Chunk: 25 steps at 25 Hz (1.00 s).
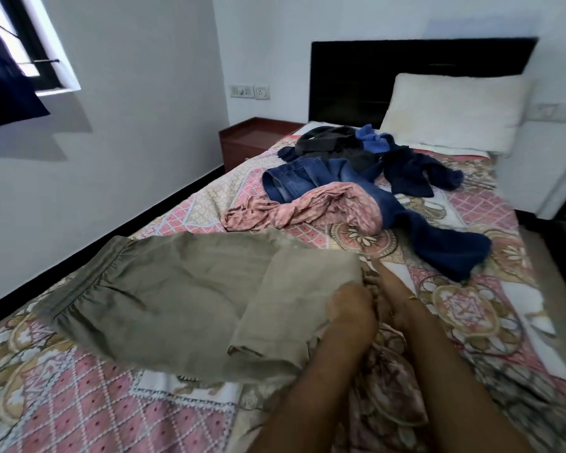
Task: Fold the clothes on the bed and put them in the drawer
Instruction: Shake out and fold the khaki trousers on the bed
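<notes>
The bed (471,305) carries olive trousers (183,299) spread near left, soft, light and floppy, best taken by hem or waistband. Unfolded clothes (356,178) lie far. Left hand (352,308) and right hand (384,289) pinch the trouser's right edge.

Olive-khaki trousers (183,299), pink printed cloth (307,207), blue jeans (307,178), pink floral-patterned bedsheet (95,403).

The olive-khaki matt woven cloth trousers (177,299) are lying creased on the pink-and-cream patterned cotton bedsheet (471,302). The blue denim jeans (307,181) are showing a coarse faded weave, the pink printed garment (294,207) is looking thin and soft, and the reddish-brown wooden bedside cabinet (249,138) is showing a smooth finish.
</notes>
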Motion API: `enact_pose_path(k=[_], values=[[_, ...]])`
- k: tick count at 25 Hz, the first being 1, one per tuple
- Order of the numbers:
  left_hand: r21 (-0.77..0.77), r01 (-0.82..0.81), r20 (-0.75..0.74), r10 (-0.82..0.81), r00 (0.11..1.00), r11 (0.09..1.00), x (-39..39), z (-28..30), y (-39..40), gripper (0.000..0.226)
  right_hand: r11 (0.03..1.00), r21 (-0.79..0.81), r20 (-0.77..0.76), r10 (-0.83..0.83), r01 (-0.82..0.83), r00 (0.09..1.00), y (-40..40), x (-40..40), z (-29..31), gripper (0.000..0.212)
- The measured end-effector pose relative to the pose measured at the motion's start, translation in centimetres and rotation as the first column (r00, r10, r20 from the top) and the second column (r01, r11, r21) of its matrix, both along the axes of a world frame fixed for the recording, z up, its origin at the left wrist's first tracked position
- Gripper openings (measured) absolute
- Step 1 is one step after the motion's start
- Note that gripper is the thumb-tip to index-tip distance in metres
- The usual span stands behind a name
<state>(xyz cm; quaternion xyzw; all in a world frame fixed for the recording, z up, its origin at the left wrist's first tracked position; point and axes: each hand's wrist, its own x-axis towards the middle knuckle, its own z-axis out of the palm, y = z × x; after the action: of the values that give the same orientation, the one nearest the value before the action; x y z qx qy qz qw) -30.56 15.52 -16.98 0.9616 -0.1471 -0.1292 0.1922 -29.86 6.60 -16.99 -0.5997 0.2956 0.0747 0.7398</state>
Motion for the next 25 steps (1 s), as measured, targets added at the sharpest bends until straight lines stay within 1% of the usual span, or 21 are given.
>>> enact_pose_path(k=[1, 2, 3, 4, 5, 6, 7, 8, 9, 11, 12, 13, 15, 17, 19, 20, 21, 23, 24, 25], values=[[0.067, 0.019, -0.062, -0.014, 0.998, 0.998, -1.1, -1.4, -1.1, 0.033, 1.0, -0.011, -0.042, 0.003, -0.003, 0.999, -0.8, -0.9, -0.4, 0.038], [0.101, 0.044, -0.106, -0.034, 0.994, 0.994, -1.8, -2.2, -1.7, 0.034, 1.0, -0.019, -0.075, 0.002, -0.003, 0.997, -1.4, -1.5, -1.1, 0.035], [0.103, 0.063, -0.123, -0.05, 0.991, 0.993, -1.9, -2.3, -2.0, 0.035, 0.997, -0.073, -0.09, 0.009, -0.016, 0.996, -1.8, -1.5, -1.9, 0.032], [0.066, 0.065, -0.113, -0.057, 0.992, 0.996, -1.5, -2.0, -1.9, 0.036, 0.986, -0.167, -0.091, 0.009, -0.024, 0.996, -2.1, -1.2, -2.6, 0.028], [0.02, 0.04, -0.088, -0.038, 0.995, 0.999, -0.9, -1.2, -1.6, 0.038, 0.949, -0.313, -0.078, 0.007, -0.032, 0.997, -2.5, -0.3, -3.1, 0.023], [-0.015, 0.0, -0.041, -0.001, 0.999, 1.0, -0.1, -0.2, -0.8, 0.04, 0.86, -0.508, -0.054, 0.013, -0.039, 0.998, -2.6, 0.7, -3.4, 0.02], [-0.032, -0.054, 0.02, 0.055, 0.998, 0.998, 0.8, 0.6, 0.2, 0.041, 0.713, -0.7, -0.022, 0.03, -0.037, 0.999, -2.4, 1.7, -3.3, 0.019], [-0.028, -0.109, 0.088, 0.111, 0.99, 0.994, 2.0, 0.5, 1.3, 0.042, 0.559, -0.829, 0.029, 0.075, -0.018, 0.997, -1.9, 2.8, -3.0, 0.02], [0.005, -0.155, 0.141, 0.153, 0.978, 0.988, 3.2, -0.1, 2.6, 0.043, 0.46, -0.888, 0.084, 0.155, 0.003, 0.984, -1.0, 4.1, -2.8, 0.023], [0.038, -0.201, 0.157, 0.192, 0.969, 0.979, 5.3, -2.7, 4.8, 0.048, 0.349, -0.937, 0.136, 0.327, 0.014, 0.935, 1.0, 7.1, -2.8, 0.026], [0.033, -0.209, 0.152, 0.202, 0.968, 0.977, 6.2, -4.0, 5.7, 0.052, 0.318, -0.948, 0.136, 0.398, 0.003, 0.907, 2.1, 8.7, -3.2, 0.027], [0.03, -0.211, 0.154, 0.204, 0.967, 0.977, 7.0, -5.1, 6.3, 0.058, 0.303, -0.953, 0.129, 0.451, -0.016, 0.883, 3.1, 10.4, -3.5, 0.028], [0.025, -0.218, 0.172, 0.211, 0.962, 0.976, 8.0, -6.2, 6.8, 0.069, 0.274, -0.957, 0.055, 0.497, -0.097, 0.866, 4.8, 13.3, -4.7, 0.032], [0.03, -0.221, 0.172, 0.213, 0.962, 0.975, 8.7, -6.8, 6.6, 0.075, 0.258, -0.953, -0.013, 0.488, -0.159, 0.873, 6.0, 16.6, -6.0, 0.037], [0.012, -0.252, 0.148, 0.248, 0.958, 0.968, 9.3, -6.8, 6.3, 0.077, 0.256, -0.953, -0.028, 0.459, -0.162, 0.888, 6.8, 19.5, -6.9, 0.039], [-0.012, -0.29, 0.154, 0.289, 0.945, 0.957, 9.6, -6.7, 6.4, 0.075, 0.27, -0.948, -0.029, 0.453, -0.168, 0.891, 7.1, 20.8, -7.1, 0.039], [-0.055, -0.341, 0.168, 0.345, 0.923, 0.938, 10.0, -6.5, 6.6, 0.071, 0.308, -0.933, -0.025, 0.465, -0.188, 0.885, 7.5, 21.7, -7.0, 0.04], [-0.153, -0.432, 0.156, 0.453, 0.878, 0.889, 10.5, -6.0, 6.9, 0.061, 0.443, -0.859, 0.01, 0.516, -0.257, 0.857, 7.9, 22.8, -6.5, 0.039], [-0.193, -0.47, 0.109, 0.495, 0.862, 0.861, 10.7, -5.9, 7.1, 0.058, 0.515, -0.802, 0.028, 0.537, -0.302, 0.843, 8.1, 23.2, -6.2, 0.037], [-0.226, -0.5, 0.047, 0.522, 0.852, 0.836, 10.9, -5.8, 7.3, 0.054, 0.565, -0.747, 0.029, 0.555, -0.351, 0.831, 8.2, 23.4, -5.9, 0.034]])
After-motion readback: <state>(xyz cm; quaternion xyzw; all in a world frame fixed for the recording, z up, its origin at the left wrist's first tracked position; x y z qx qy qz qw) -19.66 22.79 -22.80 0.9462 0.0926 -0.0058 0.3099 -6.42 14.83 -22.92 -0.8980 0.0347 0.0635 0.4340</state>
